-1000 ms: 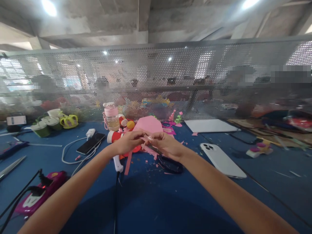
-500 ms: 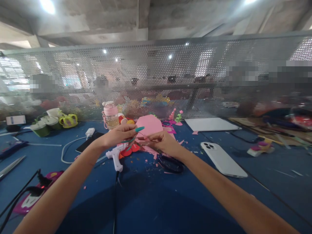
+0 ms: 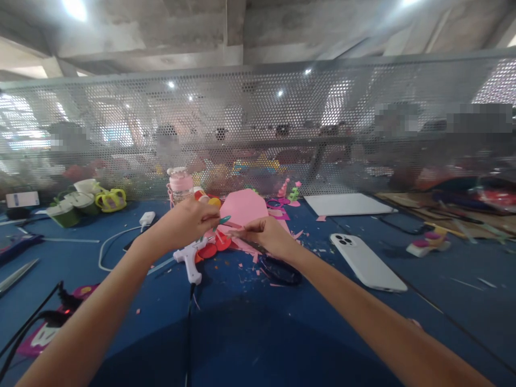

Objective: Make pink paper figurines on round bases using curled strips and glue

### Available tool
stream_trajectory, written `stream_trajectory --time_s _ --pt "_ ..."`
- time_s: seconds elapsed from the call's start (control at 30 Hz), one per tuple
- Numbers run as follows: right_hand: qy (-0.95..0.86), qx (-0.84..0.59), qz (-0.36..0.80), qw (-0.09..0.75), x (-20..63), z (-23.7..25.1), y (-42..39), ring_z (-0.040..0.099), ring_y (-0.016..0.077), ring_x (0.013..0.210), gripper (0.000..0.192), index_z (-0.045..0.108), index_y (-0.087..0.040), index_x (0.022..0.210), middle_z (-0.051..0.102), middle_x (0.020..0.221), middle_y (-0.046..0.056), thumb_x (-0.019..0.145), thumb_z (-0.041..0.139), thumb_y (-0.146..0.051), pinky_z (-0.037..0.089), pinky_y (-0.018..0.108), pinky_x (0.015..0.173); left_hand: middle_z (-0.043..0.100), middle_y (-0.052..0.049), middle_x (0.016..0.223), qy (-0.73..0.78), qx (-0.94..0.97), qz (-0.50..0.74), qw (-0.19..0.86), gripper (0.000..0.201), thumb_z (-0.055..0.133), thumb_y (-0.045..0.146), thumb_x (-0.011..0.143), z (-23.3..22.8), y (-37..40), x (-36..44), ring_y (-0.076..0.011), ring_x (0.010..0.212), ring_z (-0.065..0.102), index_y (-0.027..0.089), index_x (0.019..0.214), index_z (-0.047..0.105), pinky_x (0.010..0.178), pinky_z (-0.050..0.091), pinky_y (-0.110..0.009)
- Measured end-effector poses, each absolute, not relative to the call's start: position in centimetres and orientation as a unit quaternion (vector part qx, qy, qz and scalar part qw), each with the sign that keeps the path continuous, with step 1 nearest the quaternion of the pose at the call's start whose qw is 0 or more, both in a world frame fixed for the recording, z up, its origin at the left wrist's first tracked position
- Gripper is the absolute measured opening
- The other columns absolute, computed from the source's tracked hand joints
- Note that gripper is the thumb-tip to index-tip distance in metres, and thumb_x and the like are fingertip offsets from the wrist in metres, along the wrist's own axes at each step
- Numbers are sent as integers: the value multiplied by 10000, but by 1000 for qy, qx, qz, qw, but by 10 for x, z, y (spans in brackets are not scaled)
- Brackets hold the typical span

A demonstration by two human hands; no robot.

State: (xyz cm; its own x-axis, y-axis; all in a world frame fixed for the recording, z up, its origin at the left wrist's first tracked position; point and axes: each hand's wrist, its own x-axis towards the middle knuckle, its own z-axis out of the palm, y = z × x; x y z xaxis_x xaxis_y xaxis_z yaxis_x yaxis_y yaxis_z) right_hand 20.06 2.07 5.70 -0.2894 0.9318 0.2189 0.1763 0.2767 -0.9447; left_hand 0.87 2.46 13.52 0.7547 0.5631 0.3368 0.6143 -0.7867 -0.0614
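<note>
My left hand [image 3: 193, 219] hovers above the white glue gun [image 3: 189, 258], its fingers curled and teal nails pointing right. Whatever it pinches is too small to make out. Just to its right, my right hand [image 3: 268, 236] has thumb and forefinger pressed together, and what lies between them is hidden. The fingertips of both hands almost meet over red round pieces [image 3: 207, 251] and pink scraps. Behind them lies a pink sheet [image 3: 244, 207]. Dark-handled scissors [image 3: 281, 270] rest under my right wrist, partly covered.
A pink-lidded bottle [image 3: 181, 185] stands behind my left hand. To the right lie a white phone [image 3: 366, 262] and a white sheet [image 3: 349, 205]. On the left are a purple power strip [image 3: 40, 336] with cables and several small green and yellow pots [image 3: 110, 200]. A perforated metal panel [image 3: 250, 118] closes the back.
My left hand has turned and its fingers have curled in, drawing slightly left of my right hand. My right hand keeps its pinch in nearly the same place.
</note>
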Motion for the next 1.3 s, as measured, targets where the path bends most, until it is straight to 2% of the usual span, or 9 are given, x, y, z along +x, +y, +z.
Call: stream_trajectory --time_s 0.3,0.43,0.5,0.67,0.8,0.9,1.07,1.2,1.3 --pt "-527 -327 638 456 197 62 18 594 149 770 300 664 -168 768 667 757 11 478 743 -183 426 327 819 536 -3 585 -305 -940 -55 144 240 379 239 859 129 11 22 -112 534 455 157 723 559 496 296 -239" --pt "-428 -243 732 470 198 74 11 550 197 914 187 649 -173 754 650 880 58 615 582 -278 454 367 776 578 -4 640 -286 -949 -33 130 199 382 198 858 124 4 31 -115 560 505 159 808 570 515 340 -240" --pt "-393 -243 752 470 195 78 8 536 222 941 246 642 -169 730 645 903 84 676 507 -368 465 372 735 608 -30 713 -287 -947 -15 146 173 401 165 839 118 5 35 -133 614 544 145 849 573 531 372 -247" --pt "-388 -281 705 523 183 72 5 557 195 823 214 659 -194 753 655 843 59 616 659 -358 459 308 644 625 -91 844 -286 -933 -45 212 243 425 107 788 92 13 43 -188 726 588 133 1001 539 547 427 -268" --pt "-377 -303 666 567 180 63 7 526 126 620 226 661 -177 610 637 658 25 480 768 -328 411 252 533 627 -114 874 -294 -933 -52 201 226 394 131 812 83 12 46 -205 727 597 119 990 533 567 451 -301" --pt "-378 -316 639 590 182 63 9 506 101 537 282 670 -172 587 623 578 7 421 787 -368 388 233 481 636 -98 826 -315 -939 -58 125 211 384 225 851 87 10 47 -198 709 596 115 900 557 584 446 -305" --pt "-363 -299 642 606 183 68 9 521 106 525 325 679 -203 607 651 641 -3 367 800 -386 427 245 455 636 -44 771 -351 -916 -154 -117 225 458 325 824 94 19 46 -132 678 571 139 894 563 617 430 -254" --pt "-372 -283 665 583 185 72 7 565 142 639 312 694 -220 714 673 819 27 452 780 -365 434 245 449 621 -42 792 -349 -865 -183 -311 289 509 370 770 90 30 43 -123 707 566 134 932 549 640 442 -247" --pt "-385 -287 682 552 187 71 8 567 141 671 284 697 -221 733 668 854 32 491 768 -354 434 240 474 598 -45 846 -347 -836 -212 -369 295 561 357 712 87 35 41 -132 773 549 145 916 559 676 441 -255"
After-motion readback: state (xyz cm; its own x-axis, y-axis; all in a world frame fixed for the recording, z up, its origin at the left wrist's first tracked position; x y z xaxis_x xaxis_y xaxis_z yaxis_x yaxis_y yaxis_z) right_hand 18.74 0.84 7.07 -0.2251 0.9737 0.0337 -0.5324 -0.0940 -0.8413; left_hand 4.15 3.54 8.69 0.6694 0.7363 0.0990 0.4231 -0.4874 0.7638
